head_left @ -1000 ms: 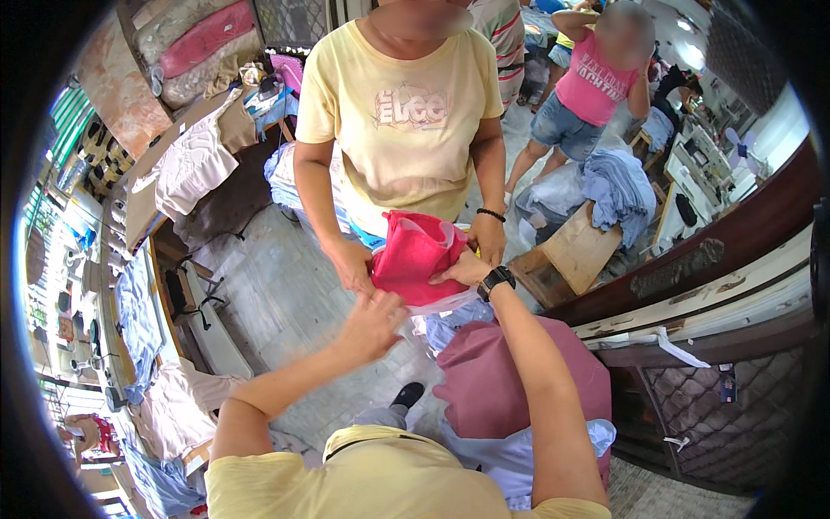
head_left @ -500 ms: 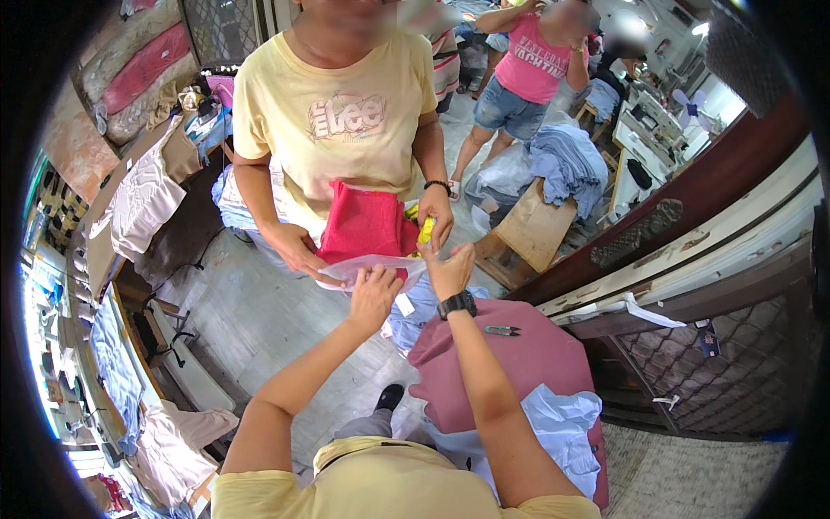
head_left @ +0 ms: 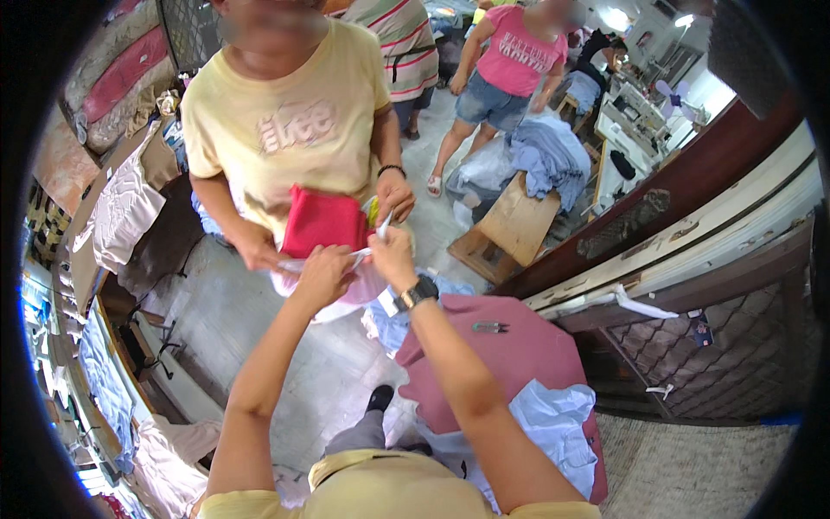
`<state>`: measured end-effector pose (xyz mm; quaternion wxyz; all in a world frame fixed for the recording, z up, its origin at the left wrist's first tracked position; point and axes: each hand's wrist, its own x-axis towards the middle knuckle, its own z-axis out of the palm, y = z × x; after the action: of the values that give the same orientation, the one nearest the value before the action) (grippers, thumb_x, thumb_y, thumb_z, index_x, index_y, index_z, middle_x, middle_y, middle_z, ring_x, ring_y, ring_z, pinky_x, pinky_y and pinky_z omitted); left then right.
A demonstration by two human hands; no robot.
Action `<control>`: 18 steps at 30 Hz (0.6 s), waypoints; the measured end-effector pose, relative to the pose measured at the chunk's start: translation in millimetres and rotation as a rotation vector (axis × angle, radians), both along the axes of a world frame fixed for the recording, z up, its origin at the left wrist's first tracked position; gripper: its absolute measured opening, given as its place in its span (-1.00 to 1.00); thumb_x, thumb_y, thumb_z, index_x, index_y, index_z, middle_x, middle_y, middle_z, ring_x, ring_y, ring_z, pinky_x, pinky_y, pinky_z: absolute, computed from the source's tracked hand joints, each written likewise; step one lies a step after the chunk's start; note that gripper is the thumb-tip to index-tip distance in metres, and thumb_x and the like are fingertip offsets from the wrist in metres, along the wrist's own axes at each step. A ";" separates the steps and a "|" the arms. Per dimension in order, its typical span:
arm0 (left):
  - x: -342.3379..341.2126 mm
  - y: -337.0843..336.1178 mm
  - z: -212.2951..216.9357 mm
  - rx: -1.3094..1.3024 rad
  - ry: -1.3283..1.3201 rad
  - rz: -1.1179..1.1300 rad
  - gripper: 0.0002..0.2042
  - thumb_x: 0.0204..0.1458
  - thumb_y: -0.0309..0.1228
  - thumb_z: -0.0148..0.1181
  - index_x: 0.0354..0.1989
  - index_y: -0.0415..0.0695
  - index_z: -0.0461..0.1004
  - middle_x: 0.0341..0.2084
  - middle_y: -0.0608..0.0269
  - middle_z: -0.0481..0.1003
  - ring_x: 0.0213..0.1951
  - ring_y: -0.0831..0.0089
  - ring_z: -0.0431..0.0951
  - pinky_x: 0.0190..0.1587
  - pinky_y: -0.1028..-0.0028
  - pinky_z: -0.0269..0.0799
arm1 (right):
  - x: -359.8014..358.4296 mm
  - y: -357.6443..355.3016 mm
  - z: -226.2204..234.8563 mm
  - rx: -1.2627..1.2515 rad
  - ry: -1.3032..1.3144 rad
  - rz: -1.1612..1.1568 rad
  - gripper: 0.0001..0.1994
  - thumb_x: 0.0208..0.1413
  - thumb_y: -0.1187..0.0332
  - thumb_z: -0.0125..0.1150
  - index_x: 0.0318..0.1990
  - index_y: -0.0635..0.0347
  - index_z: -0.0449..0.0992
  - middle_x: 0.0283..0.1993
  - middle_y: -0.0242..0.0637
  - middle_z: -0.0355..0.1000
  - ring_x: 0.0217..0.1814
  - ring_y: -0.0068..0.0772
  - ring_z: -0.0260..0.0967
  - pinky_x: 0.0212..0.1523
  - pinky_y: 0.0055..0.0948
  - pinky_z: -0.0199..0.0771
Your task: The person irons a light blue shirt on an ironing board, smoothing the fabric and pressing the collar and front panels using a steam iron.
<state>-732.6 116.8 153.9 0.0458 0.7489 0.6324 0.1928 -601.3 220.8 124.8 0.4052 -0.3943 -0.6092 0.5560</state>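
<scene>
The clear plastic bag (head_left: 333, 290) is hanging between you and the person in the yellow shirt (head_left: 290, 130), out in front of your chest and above the floor, and it looks like you're both holding its mouth apart so the folded red cloth (head_left: 322, 223) can sit at the opening. Your left hand (head_left: 322, 275) is closed on the near edge of the bag, fingers curled over the rim. Your right hand (head_left: 391, 255), the one with the black watch (head_left: 420, 292), is pinching the same rim just beside it, next to a thin white strip (head_left: 383, 227) poking up there; I can't tell which of you holds that strip. The other person's hand (head_left: 259, 253) grips the far rim on your left, so the bag stays stretched, and their other hand (head_left: 395, 195) steadies the cloth from the side. Below your right forearm there's a maroon cloth (head_left: 519, 355) spread over a pile, with small scissors (head_left: 489, 327) parked on top, probably to keep them within reach.
</scene>
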 end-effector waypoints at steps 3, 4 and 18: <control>-6.4 -14.3 13.5 0.251 0.123 0.220 -0.77 -0.16 -0.38 0.35 -0.28 -0.10 0.56 -0.37 0.19 0.46 -0.31 0.15 0.50 -0.21 0.18 0.34 | -14.8 -5.5 23.5 0.028 0.105 0.034 -0.79 0.11 0.44 0.11 -0.53 0.33 0.41 -0.67 -0.33 0.36 -0.67 -0.52 0.39 -0.62 -0.41 0.36; -5.4 -25.6 19.1 0.173 0.084 0.241 -0.79 -0.15 -0.40 0.34 -0.28 -0.09 0.57 -0.38 0.20 0.46 -0.33 0.15 0.50 -0.23 0.18 0.35 | -18.7 -13.5 15.2 -0.021 0.112 0.050 -0.79 0.11 0.44 0.12 -0.54 0.32 0.40 -0.67 -0.34 0.35 -0.67 -0.52 0.38 -0.62 -0.41 0.35; -68.2 -70.4 41.0 0.194 -0.022 0.480 -0.74 -0.02 -0.42 0.29 -0.11 -0.09 0.56 -0.15 0.01 0.43 -0.08 0.05 0.49 -0.09 0.19 0.41 | 49.2 -129.6 -31.9 -0.207 0.110 0.225 -0.86 0.18 0.40 0.23 -0.23 0.21 0.39 -0.34 -0.29 0.49 -0.27 -0.54 0.46 -0.23 -0.51 0.47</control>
<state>-800.8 46.4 194.9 -0.0663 0.5762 0.7699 0.2661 -552.1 91.1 92.9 0.3303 -0.3324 -0.5659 0.6784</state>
